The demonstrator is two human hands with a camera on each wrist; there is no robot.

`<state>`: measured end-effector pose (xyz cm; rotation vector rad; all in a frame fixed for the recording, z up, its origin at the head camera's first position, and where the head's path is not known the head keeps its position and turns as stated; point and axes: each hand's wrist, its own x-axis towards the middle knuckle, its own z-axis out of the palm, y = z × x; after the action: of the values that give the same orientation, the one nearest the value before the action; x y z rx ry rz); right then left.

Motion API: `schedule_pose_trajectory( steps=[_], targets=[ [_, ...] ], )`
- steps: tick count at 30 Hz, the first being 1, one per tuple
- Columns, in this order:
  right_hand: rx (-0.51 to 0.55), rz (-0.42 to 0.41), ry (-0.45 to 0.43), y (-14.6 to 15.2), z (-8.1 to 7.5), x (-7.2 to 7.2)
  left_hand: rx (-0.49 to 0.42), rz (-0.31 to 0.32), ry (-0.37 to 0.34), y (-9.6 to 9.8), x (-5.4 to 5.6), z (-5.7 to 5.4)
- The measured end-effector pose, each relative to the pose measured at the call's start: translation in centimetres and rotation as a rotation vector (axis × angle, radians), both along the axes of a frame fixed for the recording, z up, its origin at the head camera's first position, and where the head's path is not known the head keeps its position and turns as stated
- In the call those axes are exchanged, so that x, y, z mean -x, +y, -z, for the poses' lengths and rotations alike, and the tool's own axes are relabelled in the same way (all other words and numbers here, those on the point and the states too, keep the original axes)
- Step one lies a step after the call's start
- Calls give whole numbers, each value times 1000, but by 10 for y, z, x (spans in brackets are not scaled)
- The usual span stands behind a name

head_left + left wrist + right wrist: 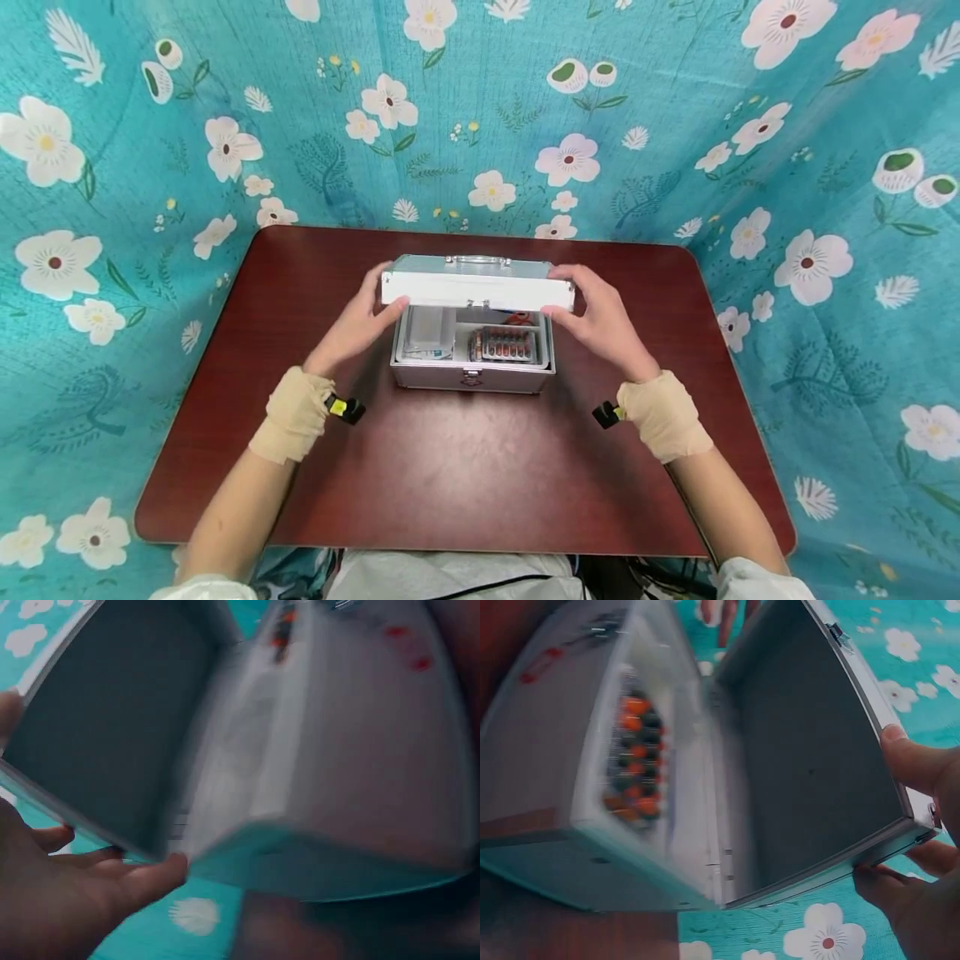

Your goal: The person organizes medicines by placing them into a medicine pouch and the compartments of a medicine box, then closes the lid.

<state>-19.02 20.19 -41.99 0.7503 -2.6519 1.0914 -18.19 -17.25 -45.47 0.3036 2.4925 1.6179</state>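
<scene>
A silver metal case (427,378) stands on the table with its lid (450,288) partly raised. My left hand (358,323) holds the lid's left end, thumb at the front edge. At the other end my right hand (604,325) grips the lid's corner between thumb and fingers, as the right wrist view shows at the lid rim (870,705). Inside the case lie blister packs of capsules (510,343) on the right and a clear plastic item (431,327) on the left. Behind the packs is something orange-red (519,317), partly hidden by the lid.
The case sits near the middle of a dark red-brown table (480,475) with rounded corners. A flowered teal curtain (480,125) hangs behind and at both sides. A small black device (347,408) is strapped to the left wrist, another (606,414) to the right.
</scene>
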Motion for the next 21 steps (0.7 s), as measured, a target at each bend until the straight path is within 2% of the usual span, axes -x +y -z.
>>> schedule_pose_trajectory(
  steps=[2, 4, 9, 12, 16, 21],
  targets=[
    [-19, -32, 65, -1, 10, -9, -50, -4, -45, 1, -11, 13],
    [-39, -57, 139, -2, 21, -17, -30, -21, -28, 4, -21, 21],
    [-41, -83, 291, -5, 53, -33, 159, -49, 102, 8, -36, 33],
    [-15, -80, 345, -8, 71, -39, 215, -44, 116, 8, -42, 41],
    [-7, -59, 389, -11, 88, -43, 232, -60, 153, 8, -45, 49],
    [-16, -37, 361, -11, 99, -46, 253, -88, 228, 10, -46, 54]
  ],
)
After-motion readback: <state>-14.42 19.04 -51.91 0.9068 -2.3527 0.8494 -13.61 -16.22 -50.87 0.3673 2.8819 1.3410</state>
